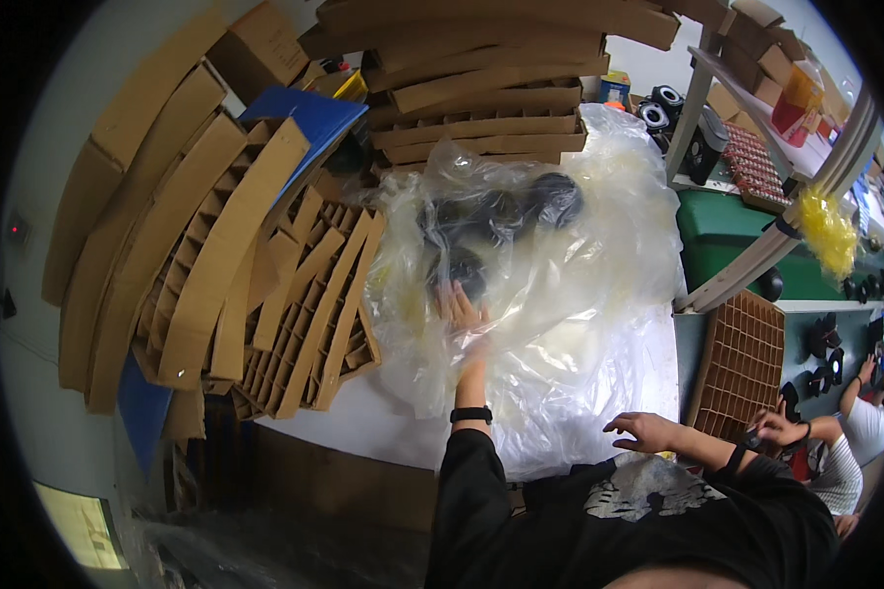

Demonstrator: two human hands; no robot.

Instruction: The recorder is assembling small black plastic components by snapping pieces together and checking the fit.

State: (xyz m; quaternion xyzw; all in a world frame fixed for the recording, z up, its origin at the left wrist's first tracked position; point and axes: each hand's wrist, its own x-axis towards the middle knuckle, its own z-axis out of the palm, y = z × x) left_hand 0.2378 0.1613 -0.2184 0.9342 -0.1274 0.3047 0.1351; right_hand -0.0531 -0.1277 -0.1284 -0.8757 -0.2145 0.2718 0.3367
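Note:
A heap of clear plastic film (pixel 580 275) is spread over the white table. Several black round parts, one of them a black disc (pixel 558 199), show through or among its folds. My left hand (pixel 465 309) reaches forward with its fingers stretched out. Its fingertips are at the near edge of another black round part (pixel 459 270); loose film partly blurs the hand, and I cannot tell whether it touches the part. My right hand (pixel 643 430) hovers by the near right edge of the table, fingers apart and loosely bent, holding nothing.
Cardboard divider grids (pixel 309 304) pile up on the left, with a blue sheet (pixel 309 123) among them. More cardboard trays (pixel 481 93) are stacked at the back. A metal shelf post (pixel 746 260) and a brown grid tray (pixel 742 363) stand right, near other people's hands (pixel 781 429).

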